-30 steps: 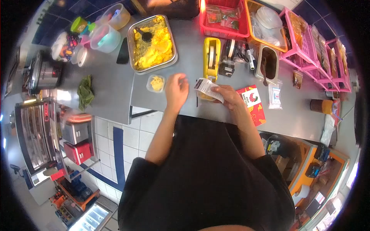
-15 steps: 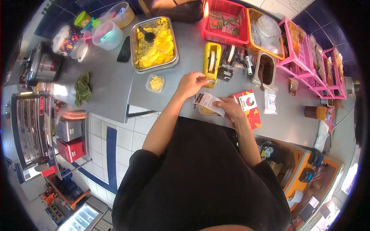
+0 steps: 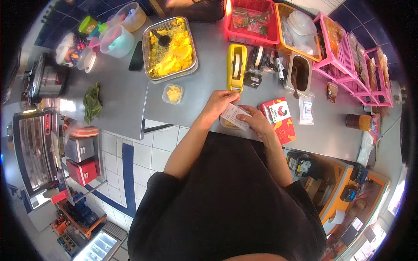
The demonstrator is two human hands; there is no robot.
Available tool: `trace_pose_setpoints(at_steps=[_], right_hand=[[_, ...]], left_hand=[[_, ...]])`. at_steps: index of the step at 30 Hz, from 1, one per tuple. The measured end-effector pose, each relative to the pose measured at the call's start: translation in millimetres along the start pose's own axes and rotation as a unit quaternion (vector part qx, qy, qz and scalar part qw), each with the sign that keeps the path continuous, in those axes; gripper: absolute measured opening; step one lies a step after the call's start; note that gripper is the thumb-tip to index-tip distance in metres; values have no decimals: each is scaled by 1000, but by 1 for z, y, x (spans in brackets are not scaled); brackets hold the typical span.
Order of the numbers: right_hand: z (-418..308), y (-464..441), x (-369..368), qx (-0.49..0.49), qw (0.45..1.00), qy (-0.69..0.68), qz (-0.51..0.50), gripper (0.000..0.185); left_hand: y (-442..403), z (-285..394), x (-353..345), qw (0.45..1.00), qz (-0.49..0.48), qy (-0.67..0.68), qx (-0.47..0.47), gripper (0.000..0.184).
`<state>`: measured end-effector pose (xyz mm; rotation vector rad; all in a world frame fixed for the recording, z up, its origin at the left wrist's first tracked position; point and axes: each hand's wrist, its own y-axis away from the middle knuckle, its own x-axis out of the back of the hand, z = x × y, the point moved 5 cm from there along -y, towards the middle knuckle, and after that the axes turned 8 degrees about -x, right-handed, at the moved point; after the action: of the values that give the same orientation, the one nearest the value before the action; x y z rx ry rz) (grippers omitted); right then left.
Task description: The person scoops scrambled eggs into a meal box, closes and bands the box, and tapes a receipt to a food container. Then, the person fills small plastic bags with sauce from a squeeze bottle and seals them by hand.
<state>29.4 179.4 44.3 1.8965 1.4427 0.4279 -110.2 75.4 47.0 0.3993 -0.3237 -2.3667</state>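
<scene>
My left hand (image 3: pixel 220 104) pinches its thumb and fingers together just below the front end of a yellow tape dispenser (image 3: pixel 236 67). Whatever lies between these fingertips is too small to make out. In my right hand (image 3: pixel 257 122) is a printed paper slip (image 3: pixel 233 115), gripped between thumb and fingers and tilted toward my left hand. Partly covered by the slip, a clear container (image 3: pixel 227 125) with something yellowish inside sits at the counter's edge. A red printed box (image 3: pixel 278 119) lies to the right of my right hand.
A tray of yellow food (image 3: pixel 176 52) with a black scoop and a small clear tub (image 3: pixel 173 94) are to the left. Farther back stand a red basket (image 3: pixel 252 37) and an orange basket (image 3: pixel 283 48). A steel pan (image 3: pixel 299 71) and pink racks (image 3: pixel 337 65) are right.
My left hand has come away from the tape dispenser's front end, down toward the slip. My right hand still holds the slip, now closer to the left fingers. The view has shifted slightly.
</scene>
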Motion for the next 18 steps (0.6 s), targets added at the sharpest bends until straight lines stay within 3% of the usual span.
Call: trace_pose_setpoints(at_steps=[4, 8, 10, 11, 13, 14, 17, 18], right_hand=[[-10, 3, 6, 66, 993, 73, 57, 71], [-7, -4, 3, 67, 994, 74, 37, 74], [-13, 0, 1, 60, 971, 218, 77, 83], [-7, -4, 3, 65, 970, 220, 79, 83], [17, -7, 0, 127, 988, 78, 38, 86], [19, -5, -2, 197, 979, 49, 25, 88], [-4, 22, -13, 167, 982, 83, 42, 88], [-8, 27, -16, 209, 966, 138, 67, 87]], left_hand=[[-6, -4, 0, 1000, 10, -16, -13, 28], [-6, -12, 5, 998, 25, -60, -27, 28], [-3, -17, 7, 958, 8, -285, -26, 27], [-3, -18, 8, 958, 8, -286, -31, 27], [12, -16, 4, 984, 5, -179, -25, 24], [20, -15, 5, 984, 4, -177, -16, 24], [31, -8, 6, 982, -29, -186, 13, 26], [40, -8, 7, 992, 4, -125, 23, 28]])
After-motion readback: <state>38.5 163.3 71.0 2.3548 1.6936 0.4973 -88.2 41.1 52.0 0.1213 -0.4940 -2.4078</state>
